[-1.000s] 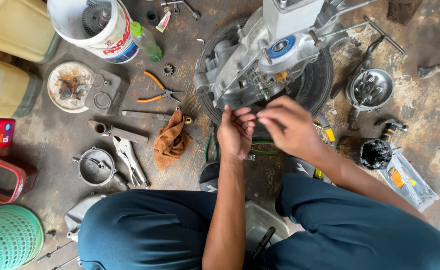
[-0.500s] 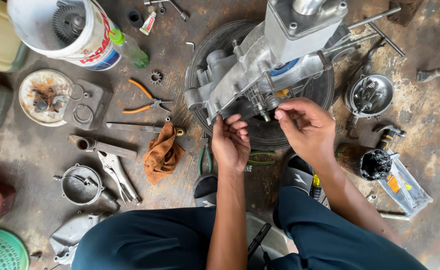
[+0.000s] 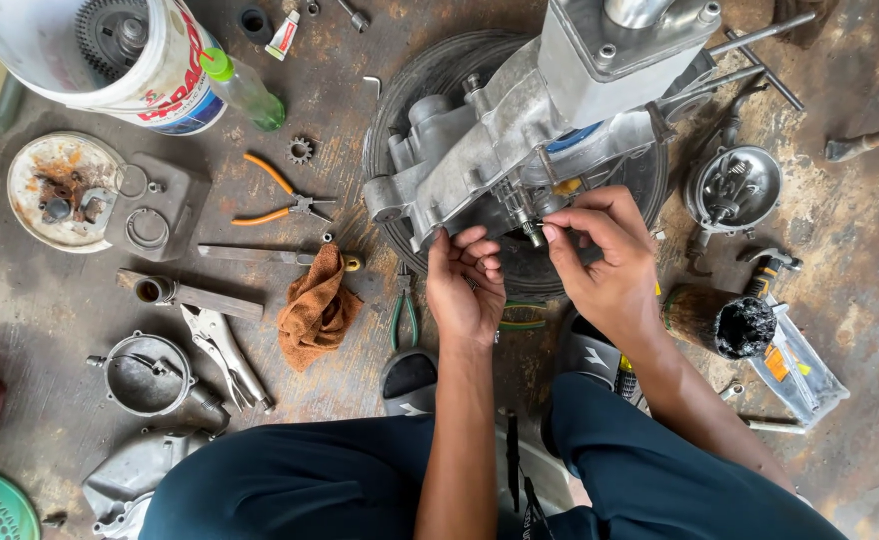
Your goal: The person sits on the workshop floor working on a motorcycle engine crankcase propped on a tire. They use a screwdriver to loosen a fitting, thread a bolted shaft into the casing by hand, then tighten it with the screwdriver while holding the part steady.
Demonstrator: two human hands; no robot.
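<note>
- Fingers of the right hand [image 3: 605, 265] pinch together on a small pin-like part at the underside of the grey engine casing [image 3: 520, 140]; the left hand [image 3: 465, 285] curls loosely beside it, its fingertips touching the casing's lower edge.
- The casing lies tilted across a black tyre [image 3: 410, 90], opened up, with many parts off: reassembly looks far from finished.
- Green-handled pliers [image 3: 405, 315] and a brown rag [image 3: 318, 305] crowd the left; bare floor is scarce.

Bare left hand [image 3: 465, 285] & right hand [image 3: 608, 262], forearms unsleeved, no gloves/rings. Dark teal trousers [image 3: 290, 485]. Black slip-on sandals [image 3: 409, 382] w/ pale marks.
</note>
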